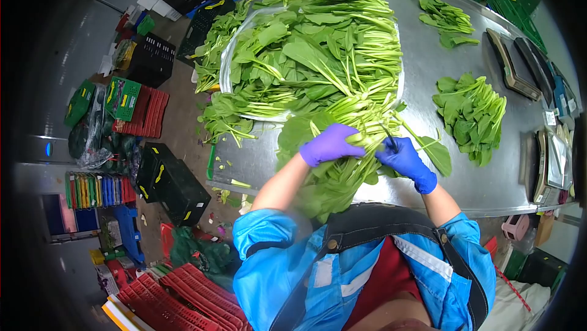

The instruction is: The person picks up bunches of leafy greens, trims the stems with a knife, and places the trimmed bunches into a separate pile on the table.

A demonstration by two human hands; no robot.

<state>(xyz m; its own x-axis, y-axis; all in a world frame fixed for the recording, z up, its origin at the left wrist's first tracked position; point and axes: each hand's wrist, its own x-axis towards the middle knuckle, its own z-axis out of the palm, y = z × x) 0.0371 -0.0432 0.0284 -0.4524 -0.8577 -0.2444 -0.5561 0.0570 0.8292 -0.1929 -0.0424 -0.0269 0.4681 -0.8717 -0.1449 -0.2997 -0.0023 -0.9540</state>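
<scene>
My left hand [332,145], in a purple glove, is closed around a bunch of leafy greens [361,114], with the pale stems toward the right and leaves hanging toward my body. Beside it, my right hand [408,163] in a blue glove is closed on a thin dark tool [389,137] at the stems; its exact kind is hard to make out. One loose leaf [435,155] on a long stem lies just right of that hand. Beyond both hands, a large heap of greens [318,43] fills a pale-rimmed container [227,62], stems pointing right.
On the steel table [422,86] to the right lie a bunch of greens [471,117] and a smaller one [443,16]. Scales [550,166] line the right edge. Black crates [174,184] stand on the floor at left, with red crates [177,297] below.
</scene>
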